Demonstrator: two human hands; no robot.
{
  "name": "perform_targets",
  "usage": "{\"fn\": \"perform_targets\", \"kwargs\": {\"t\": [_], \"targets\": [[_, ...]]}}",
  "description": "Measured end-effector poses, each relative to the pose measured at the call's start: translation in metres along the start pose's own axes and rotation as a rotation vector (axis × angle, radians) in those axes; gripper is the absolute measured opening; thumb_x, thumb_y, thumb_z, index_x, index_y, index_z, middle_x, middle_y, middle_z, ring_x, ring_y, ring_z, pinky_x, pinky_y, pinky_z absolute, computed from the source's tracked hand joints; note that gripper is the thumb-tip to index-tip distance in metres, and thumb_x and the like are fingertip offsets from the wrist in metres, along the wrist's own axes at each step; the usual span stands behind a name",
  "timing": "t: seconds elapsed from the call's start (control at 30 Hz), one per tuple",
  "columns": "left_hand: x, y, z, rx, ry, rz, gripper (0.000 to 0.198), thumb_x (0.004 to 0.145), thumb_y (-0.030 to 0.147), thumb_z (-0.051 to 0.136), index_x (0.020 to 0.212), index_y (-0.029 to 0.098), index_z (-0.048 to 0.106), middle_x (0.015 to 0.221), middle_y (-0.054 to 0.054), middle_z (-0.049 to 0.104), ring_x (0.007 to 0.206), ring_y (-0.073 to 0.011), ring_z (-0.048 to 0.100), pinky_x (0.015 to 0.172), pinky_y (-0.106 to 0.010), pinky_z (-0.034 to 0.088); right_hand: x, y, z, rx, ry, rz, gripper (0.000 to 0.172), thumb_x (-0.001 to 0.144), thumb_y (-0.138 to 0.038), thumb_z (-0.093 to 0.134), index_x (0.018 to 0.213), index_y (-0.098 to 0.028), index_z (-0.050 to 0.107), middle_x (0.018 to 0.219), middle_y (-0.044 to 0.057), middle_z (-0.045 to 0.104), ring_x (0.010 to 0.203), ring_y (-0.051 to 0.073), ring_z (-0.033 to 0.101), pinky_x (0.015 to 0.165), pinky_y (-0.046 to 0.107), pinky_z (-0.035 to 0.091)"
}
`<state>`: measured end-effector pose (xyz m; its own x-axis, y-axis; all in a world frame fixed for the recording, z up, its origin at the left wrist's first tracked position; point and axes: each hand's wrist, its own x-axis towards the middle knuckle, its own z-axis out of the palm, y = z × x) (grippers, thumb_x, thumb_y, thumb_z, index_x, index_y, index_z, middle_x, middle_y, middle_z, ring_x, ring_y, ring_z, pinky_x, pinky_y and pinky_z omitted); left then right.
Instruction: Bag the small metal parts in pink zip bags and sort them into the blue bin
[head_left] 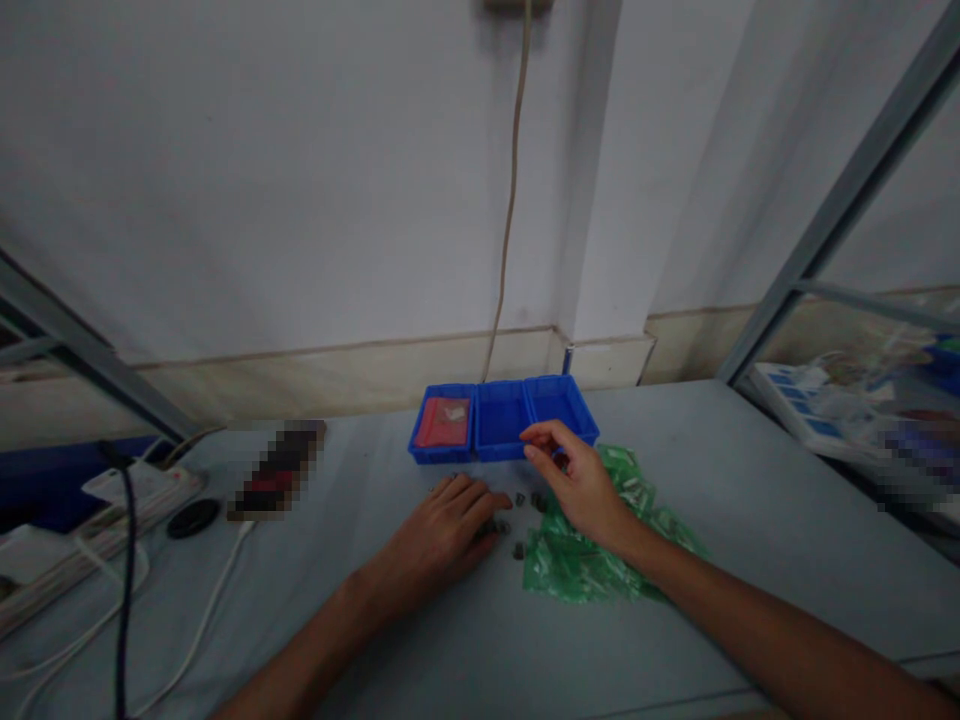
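Note:
My left hand rests low on the table, palm down. Its fingers are stretched out, with thumb and fingertips beside small dark metal-looking pieces. A few more of these pieces lie between my two hands. My right hand is raised over crumpled green plastic bags. Its thumb and forefinger are curved, with a small gap between their tips and nothing visible there; the other fingers are partly hidden. Those tips are near the front edge of a blue three-compartment tray.
A red packet lies in the tray's left compartment. To the left are a blurred-out phone-like object, a black round disc, a power strip and cables. Metal frame posts rise at both sides, before a wall.

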<state>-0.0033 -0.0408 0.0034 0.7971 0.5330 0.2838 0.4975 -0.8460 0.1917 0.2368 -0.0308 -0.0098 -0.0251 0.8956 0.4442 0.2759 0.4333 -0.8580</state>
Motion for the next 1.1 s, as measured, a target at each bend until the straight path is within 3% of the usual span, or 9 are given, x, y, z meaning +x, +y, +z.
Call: {"fn": "perform_targets", "kwargs": {"t": [0.4,0.63,0.83,1.1], "targets": [[-0.001,0.002,0.003,-0.01,-0.022,0.003,0.033,0.102,0.024,0.073,0.134,0.022,0.065,0.123,-0.008,0.068,0.11,-0.0277,0.061,0.097,-0.043,0.052,0.001,-0.002,0.0,0.015,-0.005,0.018,0.015,0.104,-0.031,0.064,0.114,-0.024,0.071,0.105,0.004,0.072,0.098,0.022,0.066,0.088,0.034,0.051],[0.001,0.011,0.011,0.037,0.006,0.108,0.02,0.105,0.039,0.067,0.12,0.027,0.072,0.129,-0.007,0.066,0.113,-0.0274,0.059,0.096,-0.042,0.045,0.002,0.0,0.0,0.073,0.013,0.069,0.017,0.102,-0.035,0.065,0.113,-0.024,0.071,0.1,0.003,0.07,0.095,0.022,0.065,0.084,0.033,0.051],[0.001,0.011,0.025,0.079,0.058,0.133,0.011,0.107,0.032,0.066,0.109,0.023,0.071,0.122,-0.005,0.069,0.109,-0.0262,0.059,0.092,-0.041,0.042,0.003,-0.001,0.002,0.084,0.012,0.059,0.016,0.101,-0.035,0.065,0.111,-0.023,0.071,0.095,0.002,0.069,0.091,0.022,0.064,0.083,0.033,0.05],[0.002,0.01,0.02,0.049,0.132,0.182,0.012,0.11,0.031,0.061,0.108,0.021,0.068,0.116,-0.003,0.075,0.114,-0.0239,0.061,0.096,-0.039,0.041,0.002,-0.001,0.001,0.086,0.008,0.063,0.018,0.102,-0.036,0.065,0.112,-0.023,0.071,0.095,0.002,0.068,0.091,0.021,0.064,0.081,0.032,0.049]]}}
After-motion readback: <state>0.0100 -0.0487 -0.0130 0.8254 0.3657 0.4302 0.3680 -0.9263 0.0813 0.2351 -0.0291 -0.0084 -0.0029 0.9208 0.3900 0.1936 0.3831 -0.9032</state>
